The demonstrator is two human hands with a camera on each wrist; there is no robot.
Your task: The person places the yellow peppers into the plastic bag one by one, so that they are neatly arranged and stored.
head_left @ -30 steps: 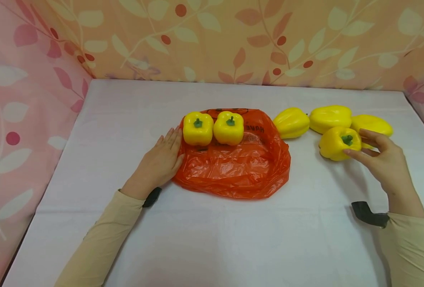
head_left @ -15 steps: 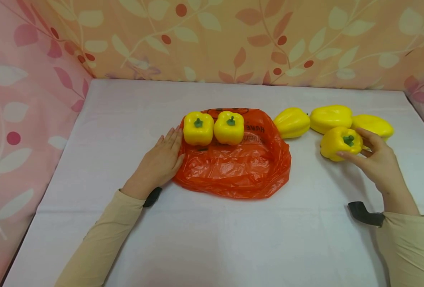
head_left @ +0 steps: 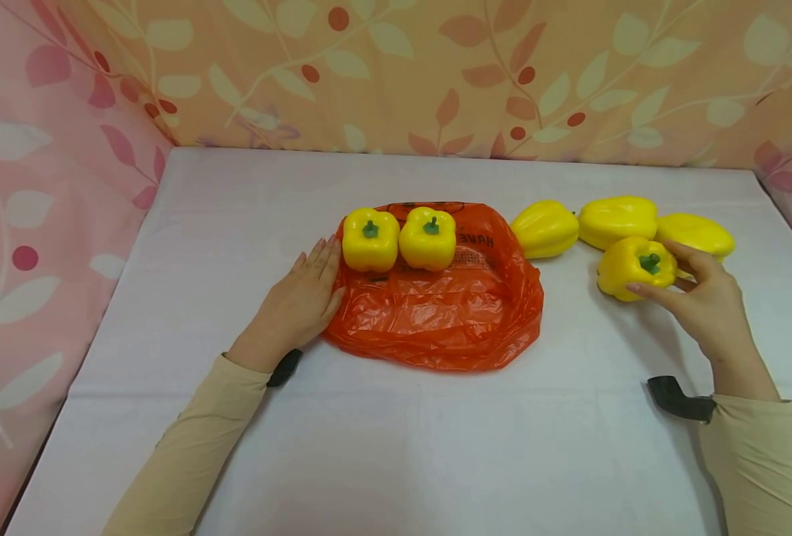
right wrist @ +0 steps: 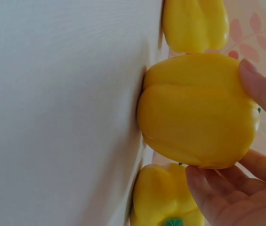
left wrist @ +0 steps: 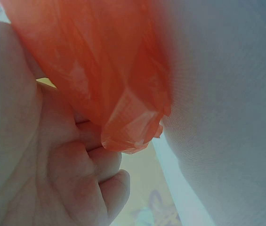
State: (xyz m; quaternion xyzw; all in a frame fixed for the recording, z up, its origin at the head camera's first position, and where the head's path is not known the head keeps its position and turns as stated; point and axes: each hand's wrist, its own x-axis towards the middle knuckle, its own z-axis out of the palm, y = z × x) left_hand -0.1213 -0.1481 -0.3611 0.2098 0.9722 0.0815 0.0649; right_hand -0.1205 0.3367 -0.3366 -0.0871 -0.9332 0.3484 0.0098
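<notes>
A yellow bell pepper (head_left: 627, 269) with a green stem sits on the table at the right. My right hand (head_left: 711, 301) holds it by the stem end, thumb and fingers on opposite sides, as the right wrist view also shows. My left hand (head_left: 294, 309) rests along the left edge of a red plastic bag (head_left: 429, 313), fingers fairly straight and touching it. In the left wrist view, the crumpled bag edge (left wrist: 100, 70) lies against the fingers and hides part of them. On the bag, two upright bell peppers, one left (head_left: 371, 253) and one right (head_left: 428, 249), stand side by side.
Behind the held pepper, three more yellow bell peppers lie on their sides: a left one (head_left: 545, 229), a middle one (head_left: 617, 222) and a right one (head_left: 700, 234). White cloth (head_left: 423, 454) covers the table. A flowered curtain (head_left: 396, 82) closes off the back.
My right hand has moved slightly left, closer around the bell pepper, which has shifted very little. The left hand, the bag and the other peppers have stayed put.
</notes>
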